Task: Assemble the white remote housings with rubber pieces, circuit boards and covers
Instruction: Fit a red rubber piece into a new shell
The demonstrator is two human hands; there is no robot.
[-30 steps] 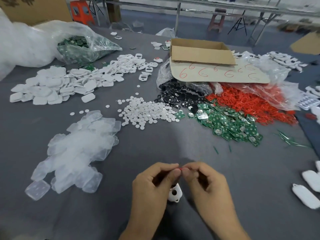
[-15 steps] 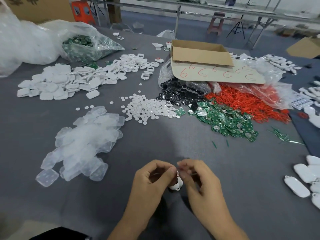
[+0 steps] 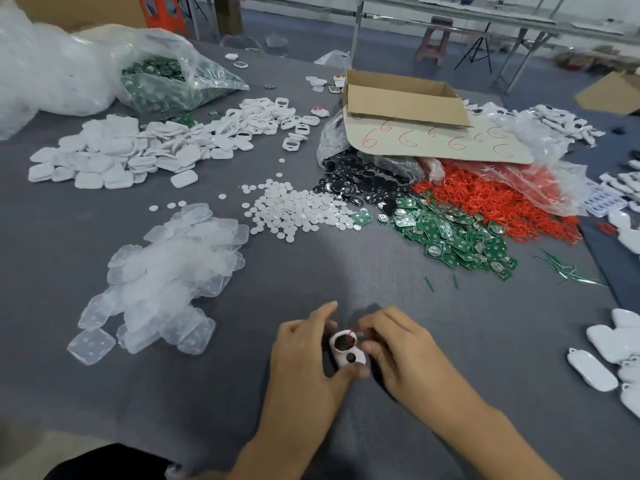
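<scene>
**A:** We've got the white housing (image 3: 348,351) near-centre on the grey table (image 3: 450,393). Our left hand (image 3: 304,355) curls round its left side. Our right hand (image 3: 398,351) pinches the far-right rim, where a bit of red rubber (image 3: 352,331) shows. Can't tell if it grips the rubber too. If we press one edge only, that floppy piece probably seats crooked or pops out.

**B:** Agreed. The long axis runs near-to-far, big opening at the far end, small hole nearest us, facing up.

Head-worn view, steeply down over table (image 3: 485,327)
</scene>
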